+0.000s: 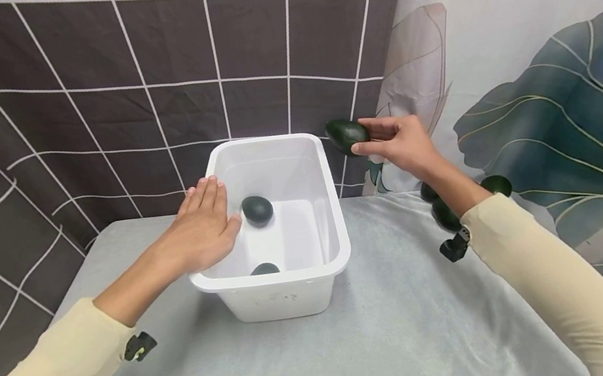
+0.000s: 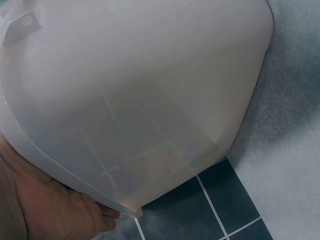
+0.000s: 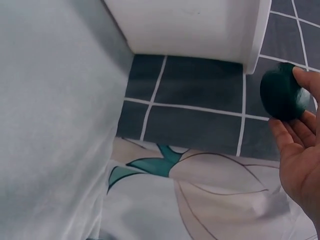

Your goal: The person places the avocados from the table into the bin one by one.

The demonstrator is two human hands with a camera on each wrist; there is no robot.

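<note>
Between the thumb and fingers of my right hand (image 1: 403,143) is a dark green avocado (image 1: 344,135), held in the air just right of the white plastic bin (image 1: 337,222). The right wrist view shows the same avocado (image 3: 280,92) pinched at the fingertips. My left hand (image 1: 202,228) rests on the bin's left rim with its fingers straight. In the left wrist view that hand (image 2: 50,205) lies along the rim, beside the bin's outer wall (image 2: 135,95). Inside the bin lie one avocado (image 1: 257,211) and, partly hidden by the front rim, another (image 1: 264,268).
More avocados (image 1: 445,216) lie at the table's right side, partly covered by my right forearm; one (image 1: 496,185) shows beyond the sleeve. A grey cloth (image 1: 397,331) covers the table. Dark tiled sheeting (image 1: 169,44) hangs behind, and a leaf-patterned curtain (image 1: 563,104) at the right.
</note>
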